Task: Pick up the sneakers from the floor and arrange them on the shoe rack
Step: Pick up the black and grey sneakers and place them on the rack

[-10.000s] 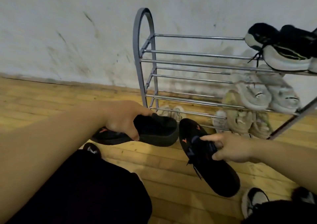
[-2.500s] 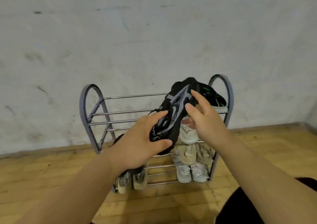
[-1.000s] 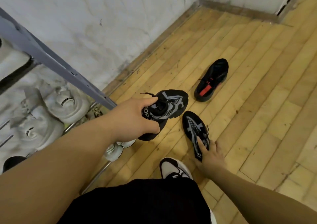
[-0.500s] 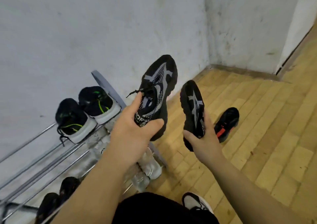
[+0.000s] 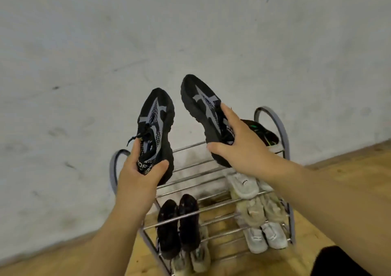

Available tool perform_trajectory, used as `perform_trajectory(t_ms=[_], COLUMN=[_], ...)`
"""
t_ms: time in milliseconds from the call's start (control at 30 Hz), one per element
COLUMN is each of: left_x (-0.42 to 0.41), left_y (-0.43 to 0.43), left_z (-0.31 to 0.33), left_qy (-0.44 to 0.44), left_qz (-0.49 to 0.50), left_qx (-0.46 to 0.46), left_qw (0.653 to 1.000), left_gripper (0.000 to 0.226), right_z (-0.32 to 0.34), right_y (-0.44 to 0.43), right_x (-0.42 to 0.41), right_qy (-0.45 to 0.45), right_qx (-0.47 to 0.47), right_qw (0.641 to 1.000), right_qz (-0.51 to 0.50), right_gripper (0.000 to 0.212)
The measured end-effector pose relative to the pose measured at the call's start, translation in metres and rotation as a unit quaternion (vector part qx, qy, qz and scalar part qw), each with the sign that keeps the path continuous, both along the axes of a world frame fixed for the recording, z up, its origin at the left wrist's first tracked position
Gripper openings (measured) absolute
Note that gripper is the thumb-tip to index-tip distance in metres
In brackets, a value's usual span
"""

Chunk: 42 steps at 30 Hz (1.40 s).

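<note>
Gripping black mesh sneakers [image 5: 156,115], arched metal-bar rack [image 5: 278,121]

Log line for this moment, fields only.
stage: pair held up at shoe rack | left hand: grips black-grey sneaker | right hand: grips other sneaker | placed: not yet

The right hand [image 5: 243,148] and right sneaker [image 5: 201,106] hide most of the green-trimmed shoes [image 5: 262,132] at the rack's [image 5: 112,170] top right end. The left hand's [image 5: 139,174] thumb covers part of the left sneaker's [image 5: 156,115] tongue lettering.
</note>
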State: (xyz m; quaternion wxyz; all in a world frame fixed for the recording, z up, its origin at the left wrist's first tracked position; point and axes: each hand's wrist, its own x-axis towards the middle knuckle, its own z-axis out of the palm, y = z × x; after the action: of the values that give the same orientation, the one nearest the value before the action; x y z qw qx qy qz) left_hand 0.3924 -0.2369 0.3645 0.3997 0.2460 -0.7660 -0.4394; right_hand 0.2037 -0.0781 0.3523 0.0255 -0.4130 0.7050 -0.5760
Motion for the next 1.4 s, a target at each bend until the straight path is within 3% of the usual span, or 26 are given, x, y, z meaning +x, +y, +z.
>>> perform_trajectory(t_ms=[200,400,567,733,833,900,967,1033,1133,1300,1400], left_x=[0.074,0.103,0.105,0.107,0.107,0.107,0.106,0.101,0.080,0.036,0.011], left_y=[-0.064,-0.081,-0.079,-0.089,-0.092,-0.099,-0.106,-0.108,-0.091,-0.078,-0.079], left_z=[-0.058,-0.060,-0.068,-0.076,-0.087,-0.097,-0.107,-0.117,-0.129,-0.149,-0.157], left_qy=[-0.015,-0.029,-0.141,-0.321,-0.452,-0.486,-0.486,-0.437,-0.346,-0.298,-0.269], left_qz=[0.058,0.041,-0.040,-0.184,-0.190,-0.178,-0.146,-0.101,-0.031,-0.028,-0.012], left_qx=[0.174,0.152,0.081,0.094,0.017,0.009,0.021,0.056,0.118,0.079,0.084], left_qw=[0.983,0.987,0.986,0.924,0.871,0.856,0.862,0.892,0.930,0.951,0.959], left_gripper=[0.082,0.079,0.075,0.078,0.074,0.072,0.066,0.053,0.070,0.045,0.077], right_z=[-0.083,-0.072,-0.065,-0.054,-0.052,-0.056,-0.069,-0.088,-0.123,-0.158,-0.167], right_y=[-0.021,-0.032,-0.038,-0.028,-0.016,-0.011,-0.013,-0.020,-0.038,-0.075,-0.092], right_x=[0.042,0.040,0.037,0.026,0.015,0.011,0.009,0.011,0.019,0.015,0.007], right_qy=[-0.025,-0.060,-0.060,-0.092,-0.052,-0.007,0.022,0.015,-0.031,-0.012,-0.012], right_qx=[0.133,0.092,0.060,0.068,0.208,0.330,0.409,0.436,0.409,0.352,0.352], right_qw=[0.990,0.993,0.996,0.987,0.951,0.909,0.882,0.885,0.911,0.936,0.935], right_qz=[0.040,0.040,0.031,0.117,0.222,0.255,0.234,0.165,0.046,-0.026,-0.047], right_gripper=[0.102,0.087,0.082,0.083,0.084,0.086,0.086,0.086,0.090,0.091,0.087])
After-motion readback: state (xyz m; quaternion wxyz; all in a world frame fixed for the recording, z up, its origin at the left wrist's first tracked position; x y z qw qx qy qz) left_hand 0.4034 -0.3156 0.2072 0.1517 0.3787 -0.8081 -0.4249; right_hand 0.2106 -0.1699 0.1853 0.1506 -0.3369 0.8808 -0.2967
